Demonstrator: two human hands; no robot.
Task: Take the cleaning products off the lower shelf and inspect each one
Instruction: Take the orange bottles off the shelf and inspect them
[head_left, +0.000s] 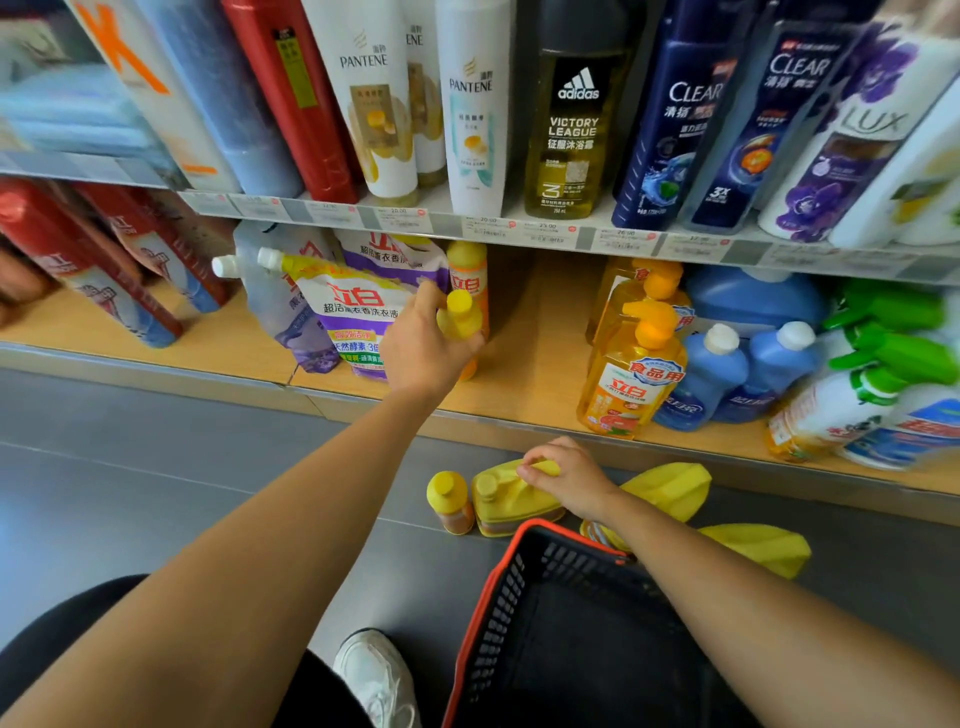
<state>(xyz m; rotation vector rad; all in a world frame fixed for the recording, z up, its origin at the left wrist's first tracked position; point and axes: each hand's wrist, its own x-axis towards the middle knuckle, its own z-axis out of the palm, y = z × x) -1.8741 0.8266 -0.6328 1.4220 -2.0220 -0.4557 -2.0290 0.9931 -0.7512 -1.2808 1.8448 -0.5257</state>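
On the lower shelf (519, 364) pouches (353, 312) stand left of a bottle (460, 317) — pump bottles (628, 374) well right. On the floor (156, 467) before it, a jug (498, 501) sits right of a second bottle (449, 501), basket (571, 623) nearer.

One view only: head-worn, wide-angle. It looked forward and down, close in on the shelving. The upper shelf (467, 228) filled the top of the frame, its bottles splaying outward toward the edges. The lower shelf (535, 338) crossed mid-frame. Floor (156, 467), basket (498, 613) and a shoe (374, 670) lay along the bottom. Both forearms ran in from the lower corners. The left hand (421, 353) sat near centre, gripping a bottle (460, 306). The right hand (566, 478) sat lower, gripping a jug (498, 499).
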